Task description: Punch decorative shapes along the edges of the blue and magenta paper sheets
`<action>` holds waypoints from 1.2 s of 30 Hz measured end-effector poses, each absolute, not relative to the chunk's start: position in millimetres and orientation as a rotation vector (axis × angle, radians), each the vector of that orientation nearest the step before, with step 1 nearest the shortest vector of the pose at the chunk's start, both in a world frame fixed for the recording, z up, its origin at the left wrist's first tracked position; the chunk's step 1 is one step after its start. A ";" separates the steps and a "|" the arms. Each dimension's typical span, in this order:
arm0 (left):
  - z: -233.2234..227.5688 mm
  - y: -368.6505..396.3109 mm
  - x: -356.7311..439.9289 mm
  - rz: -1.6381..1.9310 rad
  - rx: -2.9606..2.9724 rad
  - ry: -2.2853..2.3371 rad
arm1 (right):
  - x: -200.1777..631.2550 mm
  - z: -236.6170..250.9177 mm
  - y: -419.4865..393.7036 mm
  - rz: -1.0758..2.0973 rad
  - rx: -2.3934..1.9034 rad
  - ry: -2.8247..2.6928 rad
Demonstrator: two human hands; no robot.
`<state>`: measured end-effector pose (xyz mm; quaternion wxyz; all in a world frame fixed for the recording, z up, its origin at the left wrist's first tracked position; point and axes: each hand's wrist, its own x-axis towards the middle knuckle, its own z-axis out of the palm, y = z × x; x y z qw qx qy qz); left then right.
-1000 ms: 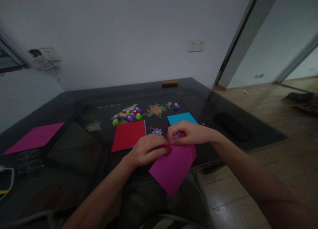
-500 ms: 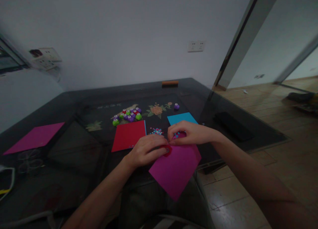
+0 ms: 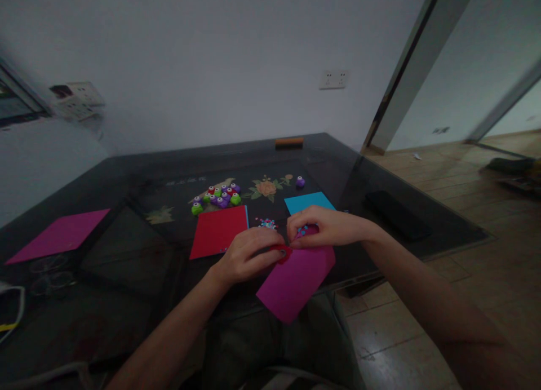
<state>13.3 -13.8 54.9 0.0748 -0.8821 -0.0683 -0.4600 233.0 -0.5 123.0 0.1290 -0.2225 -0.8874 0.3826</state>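
Both hands meet over the table's front edge at a magenta paper sheet (image 3: 296, 283), whose lower part hangs tilted toward me. My left hand (image 3: 253, 255) is closed around a small red paper punch (image 3: 285, 255), mostly hidden by the fingers, at the sheet's upper edge. My right hand (image 3: 315, 226) pinches the sheet close beside the punch. Blue dots (image 3: 302, 230) show on magenta by the right fingers. Just beyond the hands lies a small heap of blue, white and pink paper bits (image 3: 267, 224). A red sheet (image 3: 220, 229) lies left of it, a blue sheet (image 3: 310, 201) right.
Several small purple, green and red punches (image 3: 217, 196) cluster behind the red sheet; one purple punch (image 3: 300, 181) stands apart. Another magenta sheet (image 3: 61, 235) lies far left, near clear round items (image 3: 51, 275). A black oblong (image 3: 395, 214) lies right, an orange-brown bar (image 3: 289, 142) at the back.
The magenta sheet's hanging part has turned and lifted slightly, its lower corner shifting up and left. My right hand has moved very slightly right; my left hand stays nearly in place.
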 end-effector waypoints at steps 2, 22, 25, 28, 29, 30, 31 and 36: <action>51.0 -12.1 12.4 -1.403 -2.622 -0.233 | 234.0 122.1 -0.4 1.121 -0.654 -2.570; 30.1 42.5 19.0 -2.704 -2.456 -1.776 | 253.3 51.7 32.6 1.397 -0.879 -1.923; 29.3 65.7 25.5 -2.898 -2.441 -1.967 | 251.1 48.7 32.3 1.390 -0.875 -1.900; 28.5 96.5 39.9 -2.915 -2.535 -1.998 | 250.6 50.1 30.9 1.378 -0.857 -1.881; 28.4 107.4 47.0 -2.834 -2.638 -2.003 | 250.5 50.5 30.6 1.379 -0.852 -1.870; 28.5 118.2 54.9 -2.713 -2.725 -2.028 | 250.5 50.8 30.4 1.382 -0.849 -1.859; 28.8 128.4 63.6 -2.543 -2.784 -2.099 | 250.4 50.8 30.4 1.386 -0.848 -1.850; 32.4 163.1 104.6 -1.656 -2.855 -2.391 | 250.0 47.9 32.7 1.372 -0.814 -1.871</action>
